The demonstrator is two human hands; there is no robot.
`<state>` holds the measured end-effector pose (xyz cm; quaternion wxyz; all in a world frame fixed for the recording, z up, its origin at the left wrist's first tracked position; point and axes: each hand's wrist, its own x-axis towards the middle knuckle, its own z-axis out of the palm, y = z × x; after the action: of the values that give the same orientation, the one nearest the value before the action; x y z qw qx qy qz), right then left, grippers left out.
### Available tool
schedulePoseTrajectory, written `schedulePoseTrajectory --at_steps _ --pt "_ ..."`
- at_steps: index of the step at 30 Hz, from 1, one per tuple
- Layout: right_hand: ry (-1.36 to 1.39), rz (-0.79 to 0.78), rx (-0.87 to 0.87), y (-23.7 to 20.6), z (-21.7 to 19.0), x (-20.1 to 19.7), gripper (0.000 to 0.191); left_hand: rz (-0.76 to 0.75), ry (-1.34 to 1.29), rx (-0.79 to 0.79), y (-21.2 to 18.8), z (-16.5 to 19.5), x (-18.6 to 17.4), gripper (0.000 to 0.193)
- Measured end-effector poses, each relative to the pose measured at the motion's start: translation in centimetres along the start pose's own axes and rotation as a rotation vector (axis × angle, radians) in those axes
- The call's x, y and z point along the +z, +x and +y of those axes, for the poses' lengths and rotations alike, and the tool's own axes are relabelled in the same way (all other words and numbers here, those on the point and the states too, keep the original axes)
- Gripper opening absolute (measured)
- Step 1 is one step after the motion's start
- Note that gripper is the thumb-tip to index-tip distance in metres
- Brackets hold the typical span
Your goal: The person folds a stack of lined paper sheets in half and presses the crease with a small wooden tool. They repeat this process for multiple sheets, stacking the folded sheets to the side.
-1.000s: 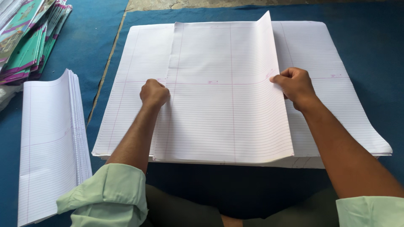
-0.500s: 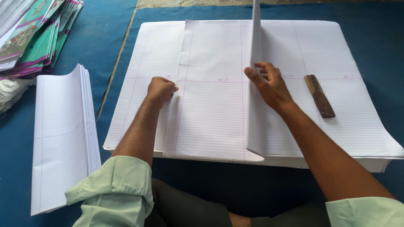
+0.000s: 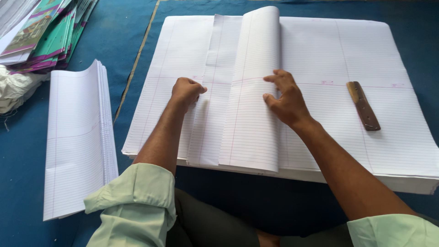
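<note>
**Sheet folded over; right hand now pressing it flat**

The big stack of ruled paper (image 3: 393, 151) lies on the blue mat (image 3: 132, 41), filling most of the view. On top of it, the folded ruled sheet (image 3: 249, 114) now lies doubled over toward the left, its rounded fold edge facing right and the far end still bowed up a little. A second ago this sheet lay spread wide; half a second ago its right half stood upright, mid-swing. It has since come down, so the fold looks made but not creased.

Right hand (image 3: 286, 98): fingers spread, palm down on the sheet just beside the fold, pressing, not gripping. Earlier it pinched the sheet's right edge.

Left hand (image 3: 186, 91): a loose fist, knuckles down on the sheet's left margin, pinning it. Position unchanged across all three frames.

A pile of folded sheets (image 3: 77, 137) rests on the mat at left, with coloured covers (image 3: 45, 32) behind it.

A small brown wooden tool (image 3: 363, 106), uncovered by the fold, lies untouched on the stack, right of the right hand.
</note>
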<state>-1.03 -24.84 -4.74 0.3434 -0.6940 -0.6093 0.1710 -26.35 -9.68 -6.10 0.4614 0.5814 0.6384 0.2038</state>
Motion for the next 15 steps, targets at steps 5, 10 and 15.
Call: schedulePoseTrajectory --at_steps 5,10,15 --pt "-0.225 -0.091 0.223 0.3 0.6 1.5 0.088 -0.011 -0.025 0.022 1.3 -1.1 0.1 0.011" --pt "-0.322 -0.143 0.216 1.0 1.9 3.6 0.101 -0.014 -0.071 0.034 2.3 -1.8 0.5 0.014" --pt "-0.307 -0.144 0.2 2.5 1.7 5.6 0.098 -0.026 -0.078 0.044 2.1 -1.5 0.3 0.022"
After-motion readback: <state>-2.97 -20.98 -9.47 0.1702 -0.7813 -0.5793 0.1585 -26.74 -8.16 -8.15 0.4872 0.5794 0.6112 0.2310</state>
